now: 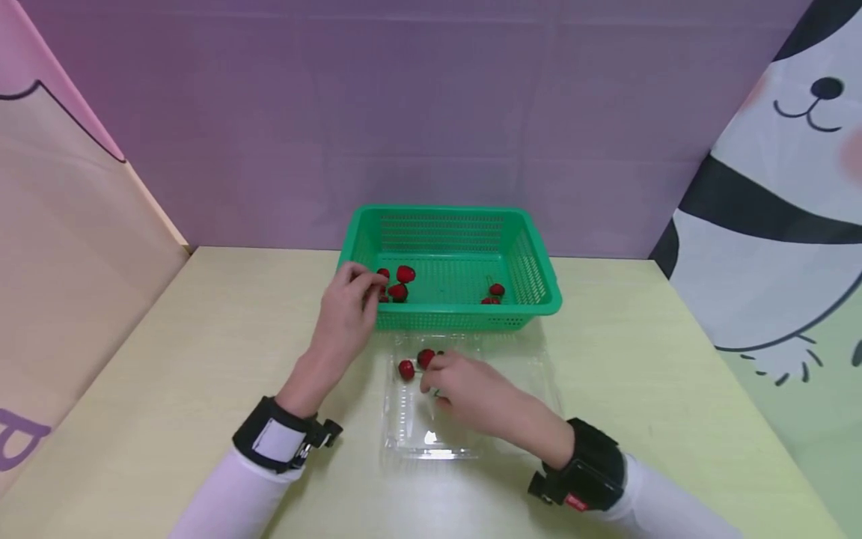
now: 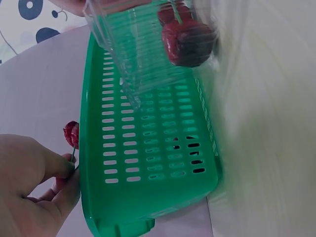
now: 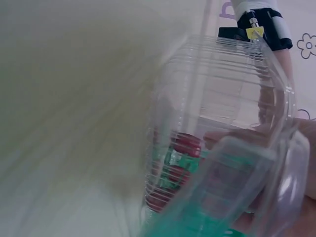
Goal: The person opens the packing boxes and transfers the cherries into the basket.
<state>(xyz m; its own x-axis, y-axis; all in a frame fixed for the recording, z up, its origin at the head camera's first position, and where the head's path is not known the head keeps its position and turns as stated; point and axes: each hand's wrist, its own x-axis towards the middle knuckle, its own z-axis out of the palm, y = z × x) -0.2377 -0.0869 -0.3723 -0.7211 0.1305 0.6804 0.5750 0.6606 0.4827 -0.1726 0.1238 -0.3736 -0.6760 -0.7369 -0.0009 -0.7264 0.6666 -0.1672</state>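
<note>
My left hand (image 1: 346, 311) reaches over the near left rim of a green basket (image 1: 465, 308). In the left wrist view its thumb and fingertip pinch the thin green stem of a red cherry (image 2: 71, 134). Beside these fingers, several red fruits (image 1: 398, 292) that look like strawberries lie in the basket. My right hand (image 1: 478, 393) is over a clear plastic box (image 1: 411, 430), fingers bent downward. Near its fingertips are a cherry (image 1: 406, 370) and a darker red fruit (image 1: 426, 358). Whether the right fingers hold anything is hidden by the hand and the box's plastic.
A few cherries (image 1: 496, 290) lie in the basket's right part. The clear box sits on the pale table (image 1: 626, 359), directly in front of the basket. A purple wall (image 1: 431, 112) rises behind; printed panels flank the table, with a panda (image 1: 774, 247) at right.
</note>
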